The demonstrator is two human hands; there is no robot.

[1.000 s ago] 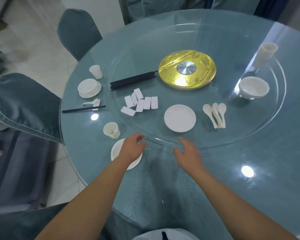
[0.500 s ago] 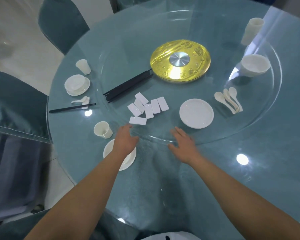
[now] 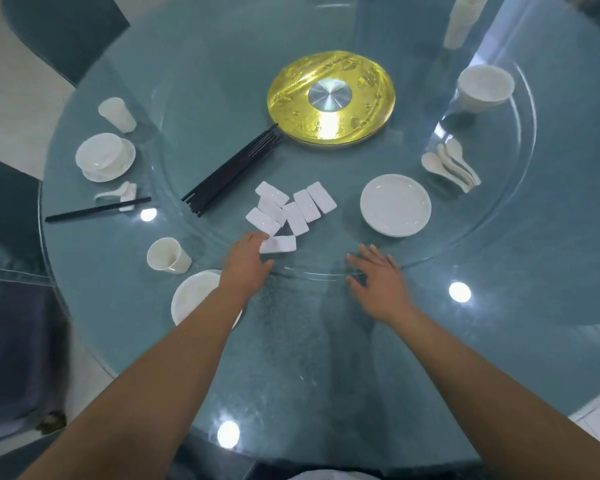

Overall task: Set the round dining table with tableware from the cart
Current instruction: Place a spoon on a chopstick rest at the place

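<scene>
My left hand (image 3: 246, 265) reaches over the rim of the glass turntable (image 3: 492, 216), its fingertips touching the left end of the nearest white chopstick rest (image 3: 280, 244). Several more rests (image 3: 291, 206) lie in a cluster just beyond. My right hand (image 3: 378, 275) lies flat with fingers spread on the turntable's near edge. By my left forearm a white plate (image 3: 194, 296) and a cup (image 3: 168, 256) sit on the table. Also on the turntable are a bundle of black chopsticks (image 3: 232, 174), a white plate (image 3: 395, 204), spoons (image 3: 451, 168) and a bowl (image 3: 484, 88).
At the left a laid place has a cup (image 3: 116, 114), a bowl on a saucer (image 3: 104, 157), a spoon on a rest (image 3: 122, 194) and chopsticks (image 3: 97, 209). A gold hub (image 3: 329, 98) marks the centre. Stacked cups (image 3: 461, 22) stand far right. Teal chairs (image 3: 66, 29) ring the table.
The turntable has turned, carrying the rests, plate and spoons to the right. My left hand has moved forward onto the nearest rest; my right hand stays on the rim.
</scene>
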